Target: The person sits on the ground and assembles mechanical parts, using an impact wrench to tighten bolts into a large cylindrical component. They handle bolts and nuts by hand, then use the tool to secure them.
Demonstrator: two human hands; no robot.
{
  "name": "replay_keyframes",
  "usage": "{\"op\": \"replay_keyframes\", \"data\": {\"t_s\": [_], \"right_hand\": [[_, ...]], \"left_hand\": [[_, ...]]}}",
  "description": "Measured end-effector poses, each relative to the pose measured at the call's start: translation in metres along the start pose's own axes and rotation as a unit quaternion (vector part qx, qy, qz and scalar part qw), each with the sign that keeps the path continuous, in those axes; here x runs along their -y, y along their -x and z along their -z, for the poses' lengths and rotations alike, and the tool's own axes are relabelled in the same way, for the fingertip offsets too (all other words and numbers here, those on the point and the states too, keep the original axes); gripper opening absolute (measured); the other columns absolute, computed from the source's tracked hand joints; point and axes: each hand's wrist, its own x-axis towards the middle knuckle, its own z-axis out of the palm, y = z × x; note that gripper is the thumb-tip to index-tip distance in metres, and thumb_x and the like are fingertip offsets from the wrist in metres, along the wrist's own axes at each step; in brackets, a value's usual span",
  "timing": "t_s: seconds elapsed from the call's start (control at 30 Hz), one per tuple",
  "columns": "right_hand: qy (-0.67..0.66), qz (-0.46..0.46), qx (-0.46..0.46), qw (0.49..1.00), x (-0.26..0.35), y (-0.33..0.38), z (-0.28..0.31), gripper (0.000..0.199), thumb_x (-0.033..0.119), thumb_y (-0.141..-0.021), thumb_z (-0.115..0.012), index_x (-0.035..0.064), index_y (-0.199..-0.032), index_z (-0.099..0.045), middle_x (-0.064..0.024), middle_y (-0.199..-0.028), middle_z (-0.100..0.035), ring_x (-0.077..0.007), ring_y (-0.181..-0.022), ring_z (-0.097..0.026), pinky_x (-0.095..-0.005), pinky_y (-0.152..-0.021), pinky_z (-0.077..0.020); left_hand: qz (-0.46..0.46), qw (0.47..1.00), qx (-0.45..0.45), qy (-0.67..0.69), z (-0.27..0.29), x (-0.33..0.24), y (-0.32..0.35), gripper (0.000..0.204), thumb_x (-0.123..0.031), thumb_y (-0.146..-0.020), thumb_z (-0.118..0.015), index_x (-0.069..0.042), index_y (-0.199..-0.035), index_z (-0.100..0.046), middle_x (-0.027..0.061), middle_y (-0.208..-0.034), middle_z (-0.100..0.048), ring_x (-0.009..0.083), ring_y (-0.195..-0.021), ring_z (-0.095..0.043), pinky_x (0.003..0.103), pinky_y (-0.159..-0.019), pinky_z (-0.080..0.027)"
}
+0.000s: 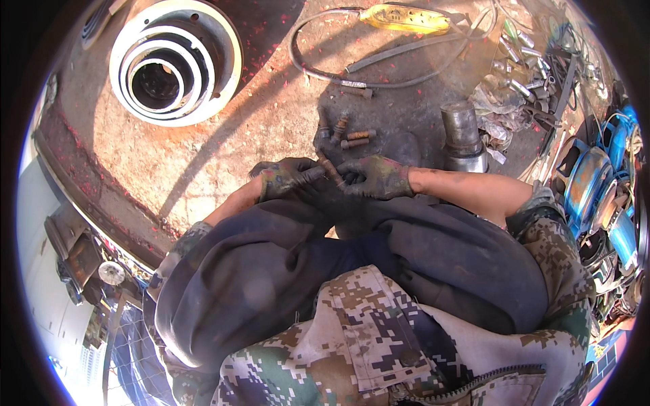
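Observation:
A rusty bolt (330,169) slants between my two gloved hands, just in front of my knees. My left hand (288,177) is closed, its fingertips pinching at the bolt from the left. From the right, the fingers of my right hand (376,177) are closed round the bolt's lower end. Both gloves are dark and soiled. More rusty bolts lie on the ground just beyond: one (359,139) on its side, one (340,128) slanted beside it, and a darker one (323,125) to the left.
A large ringed metal hub (227,54) stands at the far left. A cable with a yellow control box (406,19) loops at the back. A metal cylinder (460,128) stands to the right, near scattered sockets (521,88). Blue machine parts (582,183) crowd the right edge.

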Motion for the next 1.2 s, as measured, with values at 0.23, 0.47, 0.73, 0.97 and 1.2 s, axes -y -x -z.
{"op": "replay_keyframes", "data": {"t_s": [0.23, 0.47, 0.73, 0.97, 1.2], "right_hand": [[0.189, 0.042, 0.086, 0.977, 0.009, 0.008, -0.002, 0.040, 0.026, -0.090, -0.069, 0.0087, -0.127, -0.070, -0.0202, -0.121, -0.071, -0.0400, -0.111, -0.069, -0.0473, -0.094, -0.0545], [0.440, -0.072, -0.146, 0.883, -0.029, 0.012, 0.043, 0.032, 0.014, -0.084, -0.068, 0.0078, -0.115, -0.071, -0.0196, -0.105, -0.072, -0.0391, -0.101, -0.071, -0.0483, -0.085, -0.0568], [0.494, -0.003, -0.165, 0.854, -0.046, -0.006, 0.070, 0.020, 0.014, -0.082, -0.067, 0.0040, -0.097, -0.075, -0.0228, -0.099, -0.074, -0.0386, -0.097, -0.073, -0.0481, -0.084, -0.0576], [0.220, -0.150, -0.049, 0.963, 0.009, 0.001, 0.080, 0.022, 0.024, -0.095, -0.069, 0.0053, -0.105, -0.076, -0.0140, -0.098, -0.076, -0.0253, -0.089, -0.072, -0.0414, -0.079, -0.0567], [-0.142, -0.060, -0.079, 0.985, 0.070, -0.007, 0.067, 0.029, 0.029, -0.103, -0.069, 0.0017, -0.113, -0.071, -0.0022, -0.097, -0.072, -0.0077, -0.085, -0.065, -0.0273, -0.071, -0.0531]], "left_hand": [[0.024, 0.997, -0.002, 0.076, -0.006, 0.003, 0.004, 0.050, -0.046, -0.101, -0.070, -0.003, -0.126, -0.068, 0.0041, -0.097, -0.073, 0.0137, -0.083, -0.067, 0.032, -0.076, -0.055], [0.005, 0.988, -0.093, 0.124, 0.007, 0.018, -0.002, 0.042, -0.039, -0.102, -0.069, -0.001, -0.118, -0.068, 0.0040, -0.081, -0.069, 0.0129, -0.070, -0.062, 0.028, -0.066, -0.052], [0.012, 0.988, -0.088, 0.127, 0.009, 0.025, -0.005, 0.041, -0.039, -0.102, -0.068, -0.001, -0.119, -0.068, 0.0038, -0.085, -0.070, 0.0114, -0.074, -0.062, 0.027, -0.068, -0.051], [-0.073, 0.982, -0.071, 0.158, 0.009, 0.016, -0.003, 0.039, -0.028, -0.099, -0.073, 0.001, -0.126, -0.067, 0.0069, -0.101, -0.073, 0.0149, -0.091, -0.068, 0.029, -0.086, -0.055], [-0.233, 0.937, 0.019, 0.260, 0.009, -0.054, 0.018, 0.049, -0.023, -0.100, -0.073, 0.003, -0.138, -0.055, 0.0131, -0.131, -0.067, 0.0205, -0.119, -0.065, 0.036, -0.104, -0.052]]}}
